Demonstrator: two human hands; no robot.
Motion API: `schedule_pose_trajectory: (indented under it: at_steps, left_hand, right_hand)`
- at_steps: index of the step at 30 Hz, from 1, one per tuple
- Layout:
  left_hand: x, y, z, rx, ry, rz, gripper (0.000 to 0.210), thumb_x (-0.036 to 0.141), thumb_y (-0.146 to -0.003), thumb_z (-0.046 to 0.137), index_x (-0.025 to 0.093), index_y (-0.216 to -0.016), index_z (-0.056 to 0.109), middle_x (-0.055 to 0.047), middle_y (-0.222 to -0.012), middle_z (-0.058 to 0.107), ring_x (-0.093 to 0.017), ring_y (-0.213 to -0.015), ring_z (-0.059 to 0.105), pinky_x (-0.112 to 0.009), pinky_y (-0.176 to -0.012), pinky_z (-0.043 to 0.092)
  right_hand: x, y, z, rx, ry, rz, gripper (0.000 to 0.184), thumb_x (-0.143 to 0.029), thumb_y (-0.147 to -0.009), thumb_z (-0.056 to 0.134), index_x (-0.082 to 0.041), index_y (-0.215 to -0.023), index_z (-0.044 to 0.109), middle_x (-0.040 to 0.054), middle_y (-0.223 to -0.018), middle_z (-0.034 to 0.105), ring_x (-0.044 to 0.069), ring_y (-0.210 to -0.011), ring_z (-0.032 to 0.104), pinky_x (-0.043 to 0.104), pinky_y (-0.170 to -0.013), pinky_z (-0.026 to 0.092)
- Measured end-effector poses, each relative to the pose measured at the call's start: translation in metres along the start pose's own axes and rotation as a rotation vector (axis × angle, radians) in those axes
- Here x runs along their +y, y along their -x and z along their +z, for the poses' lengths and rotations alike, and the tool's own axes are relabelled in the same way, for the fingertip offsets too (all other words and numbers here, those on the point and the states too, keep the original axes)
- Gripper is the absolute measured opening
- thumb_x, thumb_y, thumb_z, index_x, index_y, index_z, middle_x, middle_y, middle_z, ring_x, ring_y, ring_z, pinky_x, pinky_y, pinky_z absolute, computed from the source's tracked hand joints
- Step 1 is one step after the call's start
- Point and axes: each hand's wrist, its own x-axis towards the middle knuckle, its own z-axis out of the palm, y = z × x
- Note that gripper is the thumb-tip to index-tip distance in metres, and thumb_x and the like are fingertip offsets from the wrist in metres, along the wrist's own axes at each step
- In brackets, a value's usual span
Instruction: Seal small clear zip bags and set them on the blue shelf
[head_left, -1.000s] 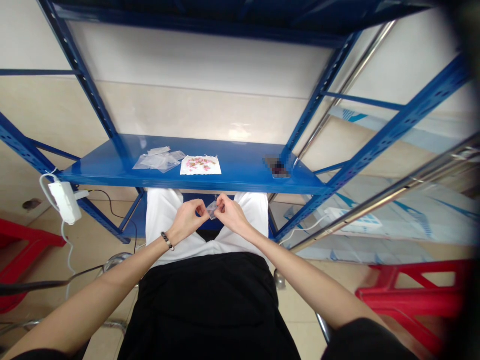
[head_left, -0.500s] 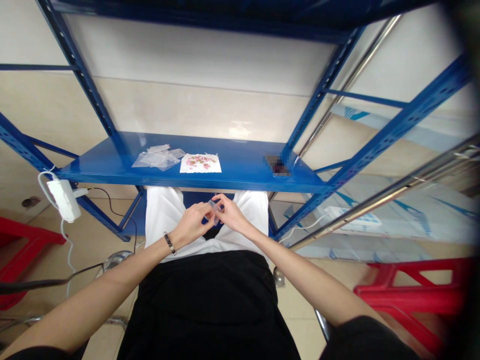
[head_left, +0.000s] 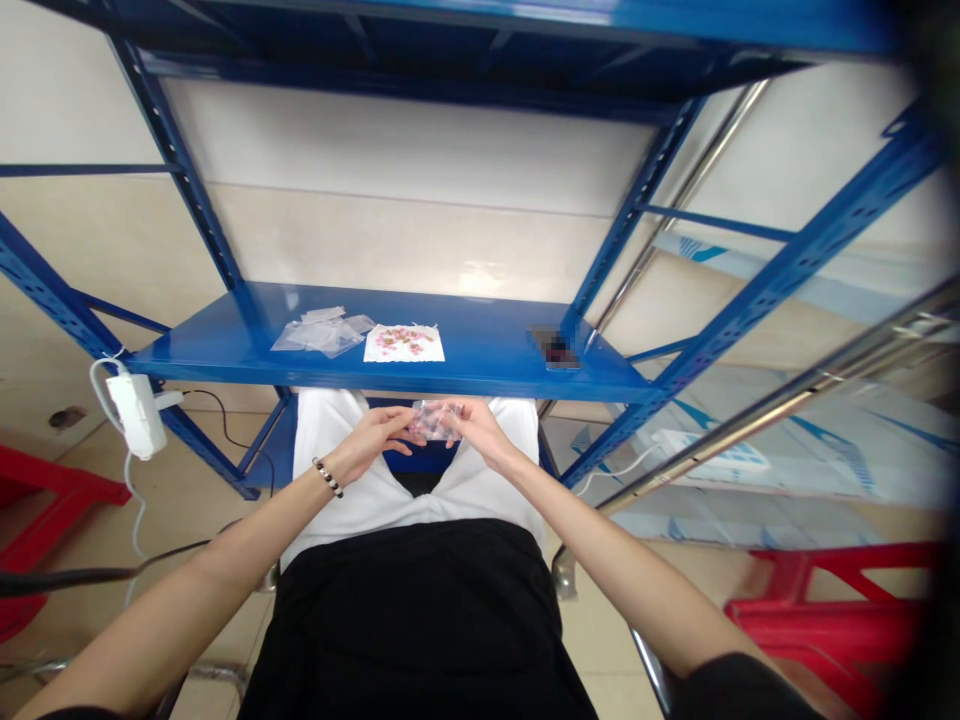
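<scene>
A small clear plastic bag (head_left: 433,421) is stretched between my hands above my lap, just below the shelf edge. My left hand (head_left: 380,437) pinches its left end, and my right hand (head_left: 478,428) grips its right end. Some fingers show through the film; whether anything lies inside I cannot make out. Beyond, on the blue shelf (head_left: 491,345), a white sheet (head_left: 429,352) bears several small pink and brownish pieces (head_left: 401,341). Left of it lies a loose pile of clear plastic bags (head_left: 322,331).
A blurred-out flat object (head_left: 556,346) lies on the shelf's right part. A white power strip (head_left: 136,412) hangs at the left post with cables. Red stools (head_left: 832,600) stand at both sides. Another blue shelf (head_left: 450,60) crosses overhead.
The bag, earlier bunched between both hands' fingertips, is now spread flat and wider. My hands have moved slightly apart. The whole view has tipped up a little.
</scene>
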Motion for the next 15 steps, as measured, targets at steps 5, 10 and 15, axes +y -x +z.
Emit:
schedule_pose_trajectory:
  at_steps: [5, 10, 15]
  left_hand:
    - [-0.0084, -0.0021, 0.0051, 0.109, -0.008, 0.059, 0.039, 0.036, -0.079, 0.076, 0.011, -0.107, 0.068, -0.016, -0.097, 0.074, -0.021, -0.080, 0.073, -0.022, -0.058, 0.051]
    - [-0.0081, -0.0052, 0.0008, 0.194, -0.057, 0.115, 0.040, 0.038, -0.078, 0.076, 0.010, -0.105, 0.069, -0.016, -0.097, 0.075, -0.024, -0.081, 0.073, -0.022, -0.053, 0.049]
    - [-0.0057, -0.0042, 0.0021, 0.100, 0.040, 0.066, 0.046, 0.036, -0.075, 0.080, 0.012, -0.112, 0.067, -0.018, -0.113, 0.071, -0.026, -0.091, 0.072, -0.025, -0.061, 0.053]
  right_hand:
    - [0.0040, -0.0037, -0.0053, 0.049, 0.009, 0.038, 0.039, -0.044, -0.076, 0.074, -0.012, -0.097, 0.074, 0.0080, -0.079, 0.072, 0.015, -0.057, 0.066, 0.021, -0.044, 0.050]
    - [-0.0004, -0.0017, -0.0031, 0.063, 0.025, 0.002, 0.036, -0.043, -0.076, 0.073, -0.012, -0.094, 0.072, 0.0077, -0.077, 0.071, 0.016, -0.056, 0.067, 0.021, -0.042, 0.048]
    - [-0.0020, -0.0015, -0.0040, 0.117, 0.004, 0.019, 0.036, -0.042, -0.077, 0.071, -0.013, -0.098, 0.070, 0.0072, -0.079, 0.071, 0.016, -0.058, 0.068, 0.020, -0.043, 0.049]
